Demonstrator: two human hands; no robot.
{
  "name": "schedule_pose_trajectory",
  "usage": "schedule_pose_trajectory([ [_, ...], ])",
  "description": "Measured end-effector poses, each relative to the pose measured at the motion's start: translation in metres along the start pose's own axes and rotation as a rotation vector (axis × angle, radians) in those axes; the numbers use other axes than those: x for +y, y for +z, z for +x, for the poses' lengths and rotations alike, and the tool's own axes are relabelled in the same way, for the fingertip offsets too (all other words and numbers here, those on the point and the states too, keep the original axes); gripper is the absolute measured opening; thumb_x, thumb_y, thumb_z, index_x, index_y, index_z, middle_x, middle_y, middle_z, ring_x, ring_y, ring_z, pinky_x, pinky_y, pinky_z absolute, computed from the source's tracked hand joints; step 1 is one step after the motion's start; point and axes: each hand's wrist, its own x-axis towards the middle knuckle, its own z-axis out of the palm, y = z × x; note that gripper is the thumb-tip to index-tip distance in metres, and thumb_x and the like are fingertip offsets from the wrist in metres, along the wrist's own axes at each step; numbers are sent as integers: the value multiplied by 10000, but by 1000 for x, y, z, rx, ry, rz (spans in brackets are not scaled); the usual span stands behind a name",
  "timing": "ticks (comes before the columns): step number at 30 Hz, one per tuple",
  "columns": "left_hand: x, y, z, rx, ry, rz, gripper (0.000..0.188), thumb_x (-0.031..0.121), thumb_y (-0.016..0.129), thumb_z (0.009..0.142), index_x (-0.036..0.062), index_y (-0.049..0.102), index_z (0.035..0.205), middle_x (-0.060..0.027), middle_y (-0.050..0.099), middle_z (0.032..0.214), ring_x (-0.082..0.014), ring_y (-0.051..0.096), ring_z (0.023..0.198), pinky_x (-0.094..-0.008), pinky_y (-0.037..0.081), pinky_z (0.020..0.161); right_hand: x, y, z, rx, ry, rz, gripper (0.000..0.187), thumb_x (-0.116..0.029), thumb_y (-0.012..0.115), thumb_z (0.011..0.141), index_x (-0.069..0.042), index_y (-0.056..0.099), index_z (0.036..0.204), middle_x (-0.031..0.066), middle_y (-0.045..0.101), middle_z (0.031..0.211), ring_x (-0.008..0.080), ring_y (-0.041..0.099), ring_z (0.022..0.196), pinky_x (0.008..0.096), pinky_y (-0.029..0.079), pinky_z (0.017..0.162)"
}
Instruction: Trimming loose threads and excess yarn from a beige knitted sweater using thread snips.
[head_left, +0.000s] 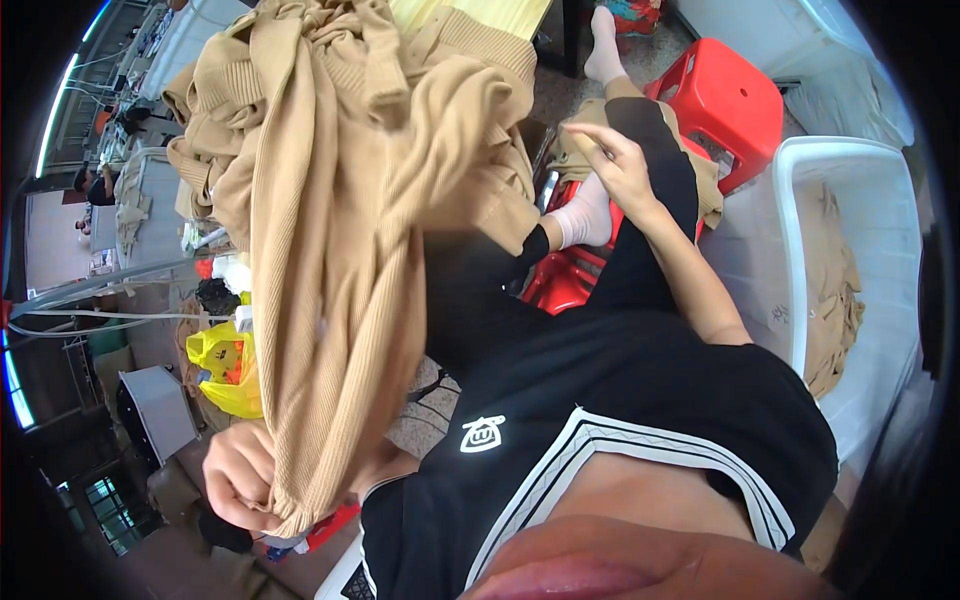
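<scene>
A tan ribbed knit garment (pixel 330 230) is stretched from the table down towards the lower left. Its lower end is bunched in my left hand (pixel 242 475), whose fingers are closed round the cloth. My right hand (pixel 618 168) is raised above my dark-trousered leg, away from the knit. Its fingers are partly stretched out and I see nothing in them. Folds and ribbed bands of the tan knit pile up at the top, covering much of the pale wooden table (pixel 500 14).
A red plastic stool (pixel 728 100) stands at the upper right. Beside me on the right is a large white bin (pixel 790 260) with tan knit pieces (pixel 835 300) inside. A yellow plastic bag (pixel 225 370) lies left of the stretched garment. Cables cross the floor.
</scene>
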Motion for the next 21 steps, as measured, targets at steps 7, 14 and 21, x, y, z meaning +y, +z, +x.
schedule_pose_trajectory([
  [7, -5, 37, -82, 1123, -902, 916, 377, 278, 716, 736, 16, 571, 964, -61, 558, 959, -154, 511, 835, -266, 407, 752, -43, 49, 21, -266, -231, 158, 312, -256, 526, 1025, -45, 656, 1215, -1, 617, 815, 50, 562, 746, 224, 460, 659],
  [14, -15, 23, -119, 1673, -354, 866, 147, 117, 602, 950, 11, 611, 1051, -38, 616, 1022, -137, 563, 980, -274, 421, 923, -86, 70, 8, -362, -302, 91, 241, -173, 560, 997, -35, 669, 1162, 35, 657, 849, 96, 603, 727, 240, 467, 647],
  [21, -55, 2, -105, 1111, -952, 1508, 437, 162, 702, 881, 54, 588, 1290, -111, 532, 1326, -218, 482, 1236, -355, 368, 1048, -111, 29, 38, -280, -184, 133, 440, -296, 476, 1044, 53, 551, 1302, 24, 646, 840, 59, 556, 714, 177, 433, 683],
])
